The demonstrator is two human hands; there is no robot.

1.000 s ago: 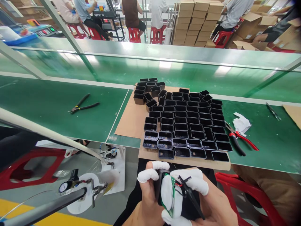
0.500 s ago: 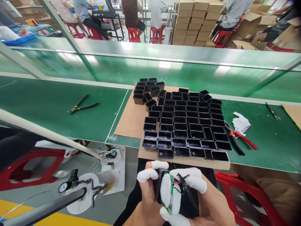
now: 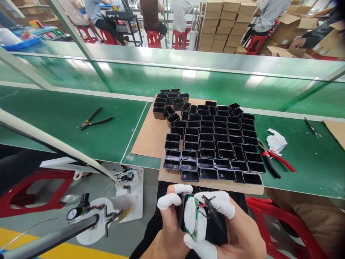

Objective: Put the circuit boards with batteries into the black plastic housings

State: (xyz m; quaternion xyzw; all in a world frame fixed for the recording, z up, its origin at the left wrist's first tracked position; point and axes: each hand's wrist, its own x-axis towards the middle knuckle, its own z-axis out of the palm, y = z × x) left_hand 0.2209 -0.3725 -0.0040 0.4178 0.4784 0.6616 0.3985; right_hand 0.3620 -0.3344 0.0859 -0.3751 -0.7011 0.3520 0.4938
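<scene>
In front of my lap my left hand (image 3: 169,212) grips a black plastic case (image 3: 181,212), its fingertips in white finger cots. A green circuit board (image 3: 196,219) stands at the mouth of the case, with a thumb in a white cot against it. My right hand (image 3: 226,223), also in white finger cots, pinches the board assembly. Black and red wires and a dark cable piece (image 3: 212,210) dangle beside its fingers. How deep the board sits in the case is hidden by the fingers. Just beyond, rows of open black cases (image 3: 207,137) stand on cardboard (image 3: 147,142).
Yellow-and-black cutters (image 3: 93,120) lie on the green bench at left. Red-and-black pliers (image 3: 272,158), torn white paper (image 3: 276,142) and tweezers (image 3: 312,127) lie at right. A stand with a gauge (image 3: 72,214) is at lower left. Red stools (image 3: 283,223) flank me.
My right hand has shifted slightly left, and the dangling dark cable piece has tilted a little. My left hand keeps its grip on the case.
</scene>
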